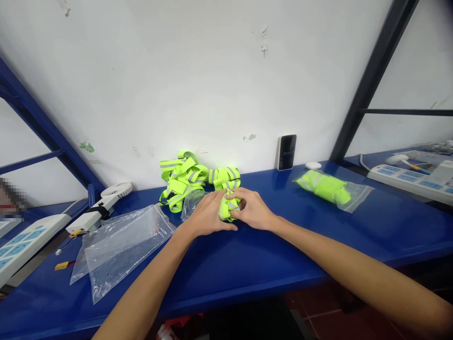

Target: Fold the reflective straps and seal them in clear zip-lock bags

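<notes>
Both hands meet over a folded neon-yellow reflective strap (pixel 225 209) on the blue bench (pixel 247 264). My left hand (pixel 208 215) presses on its left side with fingers curled over it. My right hand (pixel 249 208) pinches its right side. A clear plastic bag (pixel 191 200) lies partly under my left hand. Just behind, a loose pile of neon straps (pixel 184 179) rests against the wall, with another folded bundle (pixel 224 177) beside it.
A stack of empty clear bags (pixel 120 245) lies at the left. A bagged strap (pixel 331 188) sits at the right. A phone (pixel 286 152) leans on the wall. Power strips (pixel 410 178) (pixel 24 241), a small fan (pixel 116 190) and a white device (pixel 88 219) flank the bench.
</notes>
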{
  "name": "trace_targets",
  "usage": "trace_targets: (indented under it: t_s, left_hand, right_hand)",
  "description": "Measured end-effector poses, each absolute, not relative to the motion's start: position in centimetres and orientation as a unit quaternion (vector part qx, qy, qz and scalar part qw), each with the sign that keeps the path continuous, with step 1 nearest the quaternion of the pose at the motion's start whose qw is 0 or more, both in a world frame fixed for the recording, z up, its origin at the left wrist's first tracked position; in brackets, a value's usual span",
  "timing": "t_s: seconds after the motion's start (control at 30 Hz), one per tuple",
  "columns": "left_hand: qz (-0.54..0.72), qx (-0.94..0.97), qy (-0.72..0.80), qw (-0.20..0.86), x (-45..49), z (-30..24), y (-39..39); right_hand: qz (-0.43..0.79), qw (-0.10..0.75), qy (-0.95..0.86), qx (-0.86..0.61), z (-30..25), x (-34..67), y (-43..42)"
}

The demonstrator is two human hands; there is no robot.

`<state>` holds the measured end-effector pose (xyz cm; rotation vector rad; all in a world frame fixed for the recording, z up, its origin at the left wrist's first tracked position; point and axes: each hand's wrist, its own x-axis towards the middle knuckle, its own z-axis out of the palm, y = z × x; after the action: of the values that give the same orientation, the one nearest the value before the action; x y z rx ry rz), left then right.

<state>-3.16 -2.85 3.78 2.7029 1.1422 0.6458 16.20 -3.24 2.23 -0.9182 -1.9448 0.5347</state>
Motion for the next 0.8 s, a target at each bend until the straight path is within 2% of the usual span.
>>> trace_targets:
  t_s: [0.13,0.27,0.8]
  left_hand:
    - [0.175,0.909,0.363,0.105,-4.2,5.1,-3.5]
    - [0.184,0.891,0.405,0.093,-3.8,6.0,-4.2]
    - [0.236,0.895,0.367,0.094,-1.9,4.5,-4.5]
  right_hand:
    - [0.253,0.416,-0.800,-0.350,3.0,17.1,-3.0]
    - [0.273,0.400,-0.812,-0.325,3.5,17.8,-3.2]
    - [0.144,0.406,-0.855,-0.289,3.2,16.8,-4.4]
